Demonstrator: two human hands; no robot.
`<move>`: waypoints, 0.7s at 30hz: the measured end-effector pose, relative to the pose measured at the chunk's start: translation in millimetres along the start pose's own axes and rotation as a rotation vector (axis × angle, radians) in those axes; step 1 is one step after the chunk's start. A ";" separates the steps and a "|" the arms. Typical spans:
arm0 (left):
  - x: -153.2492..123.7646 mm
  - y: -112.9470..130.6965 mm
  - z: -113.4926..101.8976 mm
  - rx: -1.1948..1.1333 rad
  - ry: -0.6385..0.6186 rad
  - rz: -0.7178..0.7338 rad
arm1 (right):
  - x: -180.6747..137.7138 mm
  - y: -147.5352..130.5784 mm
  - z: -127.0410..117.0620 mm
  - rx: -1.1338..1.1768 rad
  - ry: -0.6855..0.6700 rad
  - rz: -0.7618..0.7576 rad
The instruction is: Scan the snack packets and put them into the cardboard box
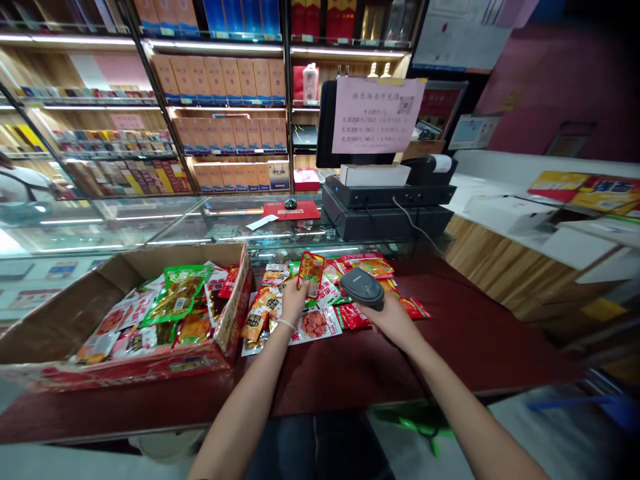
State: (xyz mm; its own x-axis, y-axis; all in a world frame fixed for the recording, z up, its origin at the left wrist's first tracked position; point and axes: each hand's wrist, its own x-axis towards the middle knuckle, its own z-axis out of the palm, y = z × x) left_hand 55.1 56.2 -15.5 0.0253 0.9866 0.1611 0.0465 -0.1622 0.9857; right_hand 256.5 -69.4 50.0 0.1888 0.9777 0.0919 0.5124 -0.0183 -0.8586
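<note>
Snack packets (177, 293), assorted, loose inside 1 open cardboard box (150, 375), set at the left of the dark red table (480, 347). Right of the box: my left grip (294, 303), 1 pale band (287, 324) at its wrist, clamped on 1 red-edged packet (312, 269). Beneath and around it: further packets (316, 325) in red, green, white and orange, overlapping across the table. Next, 1 dark grey handheld scanner (363, 287), closed in my right grip (389, 321), apart from the held packet. Behind: 1 monitor (325, 127) bearing 1 pink sheet (373, 117).
</note>
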 end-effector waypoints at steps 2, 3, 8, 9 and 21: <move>-1.0 19.9 -6.9 0.110 0.034 0.129 | 5.0 -6.7 0.1 -0.015 0.041 -0.079; -2.4 33.0 -13.0 0.155 0.046 0.197 | 7.7 -10.7 0.4 -0.017 0.067 -0.119; -15.8 107.0 -77.3 0.385 0.046 0.397 | 19.3 -26.7 9.0 -0.021 0.078 -0.156; -18.6 118.8 -96.2 0.462 0.047 0.402 | 21.1 -28.3 12.7 -0.017 0.065 -0.162; -29.4 117.1 -252.5 1.056 0.208 0.233 | 36.2 -54.6 65.3 -0.013 -0.028 -0.260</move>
State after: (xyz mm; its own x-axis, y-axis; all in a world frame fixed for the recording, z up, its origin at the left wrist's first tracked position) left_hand -192.3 12.6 107.8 -0.0194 0.8974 0.4407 0.8954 -0.1805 0.4070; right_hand 180.7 -19.4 67.3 0.0265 0.9552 0.2947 0.5519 0.2318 -0.8010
